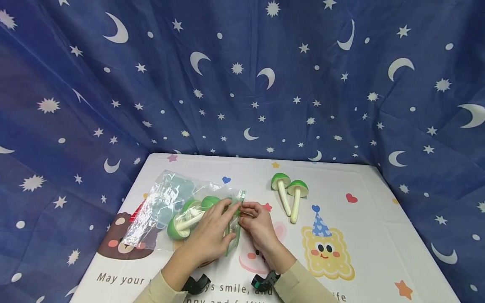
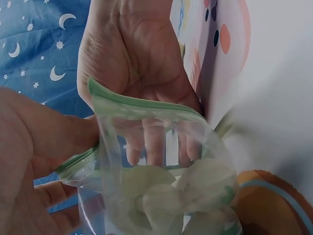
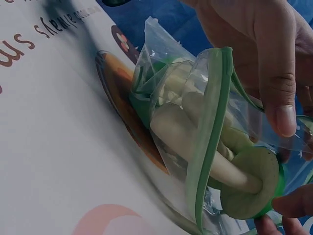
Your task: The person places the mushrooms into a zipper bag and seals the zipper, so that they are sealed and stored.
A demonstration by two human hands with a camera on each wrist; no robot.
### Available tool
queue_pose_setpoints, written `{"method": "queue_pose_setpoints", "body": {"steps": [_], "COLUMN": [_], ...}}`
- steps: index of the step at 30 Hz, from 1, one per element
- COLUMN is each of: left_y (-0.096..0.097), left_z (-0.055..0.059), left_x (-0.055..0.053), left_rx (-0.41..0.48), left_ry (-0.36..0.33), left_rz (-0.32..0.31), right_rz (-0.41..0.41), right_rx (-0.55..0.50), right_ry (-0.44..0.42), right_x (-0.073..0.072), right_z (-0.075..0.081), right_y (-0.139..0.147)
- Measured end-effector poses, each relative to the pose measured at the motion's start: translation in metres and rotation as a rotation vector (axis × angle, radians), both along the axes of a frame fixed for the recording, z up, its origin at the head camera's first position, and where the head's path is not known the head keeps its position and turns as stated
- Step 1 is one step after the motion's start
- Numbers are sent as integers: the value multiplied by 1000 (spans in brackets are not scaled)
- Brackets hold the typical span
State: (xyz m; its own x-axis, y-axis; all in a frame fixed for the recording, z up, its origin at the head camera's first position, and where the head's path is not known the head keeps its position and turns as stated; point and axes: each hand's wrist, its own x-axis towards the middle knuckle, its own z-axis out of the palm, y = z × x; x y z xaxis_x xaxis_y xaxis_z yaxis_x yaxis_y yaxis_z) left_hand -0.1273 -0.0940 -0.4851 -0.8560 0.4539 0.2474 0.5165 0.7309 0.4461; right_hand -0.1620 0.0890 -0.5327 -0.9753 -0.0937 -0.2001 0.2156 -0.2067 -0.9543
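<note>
A clear zip bag with a green zip strip lies on the table with several green-capped toy mushrooms inside. My left hand lies over the bag near its mouth. In the left wrist view, the thumb of my left hand and its fingers pinch one corner of the zip edge. Through the open mouth, my right hand meets the mushrooms. In the right wrist view, its fingertips hold the rim of a mushroom cap, beside the green strip.
Two more toy mushrooms lie side by side on the printed white tablecloth, right of the bag. Behind the table hangs a blue curtain with moons and stars. Dark straps circle both wrists.
</note>
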Motion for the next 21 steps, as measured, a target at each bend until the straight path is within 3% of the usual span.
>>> {"method": "queue_pose_setpoints", "body": {"steps": [11,21], "left_y": [-1,-1], "left_z": [-1,-1], "left_x": [0,1], "left_rx": [-7,4], "left_ry": [13,7], "left_rz": [0,-1], "right_rz": [14,50], "right_rx": [-135,-159], "right_ry": [-47,-51], "right_x": [-2,-2], "right_z": [-2,-2], "right_y": [-1,-1]}}
